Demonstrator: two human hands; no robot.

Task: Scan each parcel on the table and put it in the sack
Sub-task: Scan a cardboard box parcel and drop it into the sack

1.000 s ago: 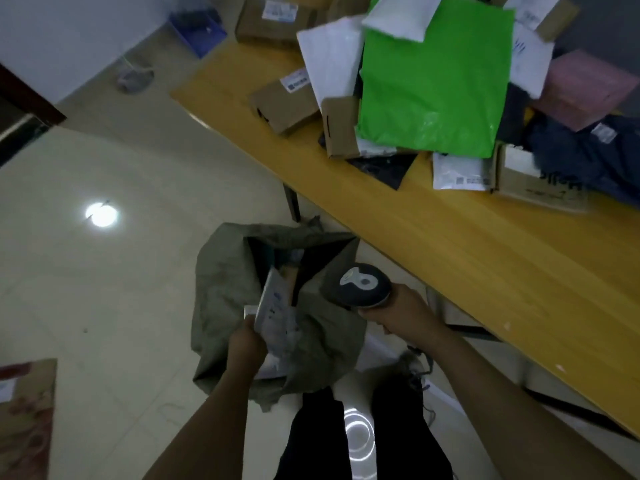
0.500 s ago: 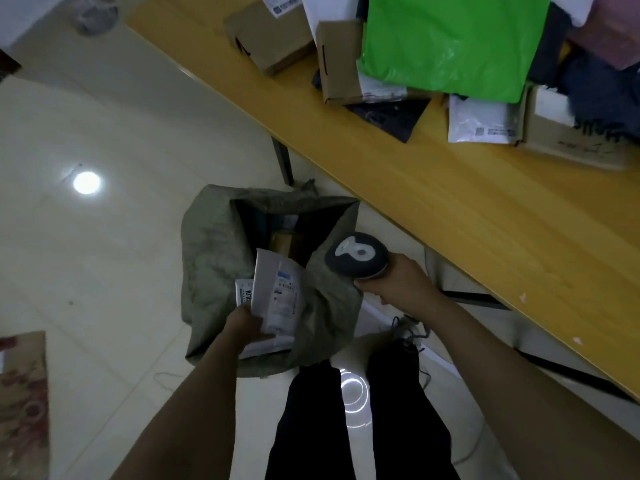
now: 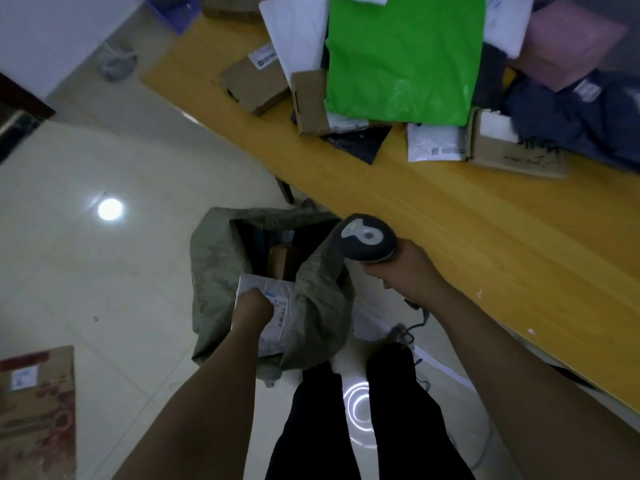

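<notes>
A grey-green sack [image 3: 214, 271] stands open on the floor beside the yellow table [image 3: 485, 237]. My left hand [image 3: 251, 308] grips a white labelled parcel [image 3: 280, 313] at the sack's near rim, lying partly inside the mouth. A brown box [image 3: 282, 261] shows deeper in the sack. My right hand [image 3: 405, 271] holds a dark handheld scanner [image 3: 367, 242] just right of the sack, its head pointing toward the opening. On the table lie several parcels: a large green bag [image 3: 405, 60], brown boxes [image 3: 254, 84], white mailers [image 3: 434, 147], a pink one [image 3: 571, 43].
A printed cardboard box [image 3: 34, 410] lies on the floor at lower left. The scanner's cable [image 3: 419, 320] hangs under my right wrist. My dark-trousered legs [image 3: 346, 427] stand between sack and table. A table leg [image 3: 285, 190] is behind the sack.
My left hand has pushed the white parcel down from upright to flatter in the sack's mouth. The scanner hand has stayed beside the sack.
</notes>
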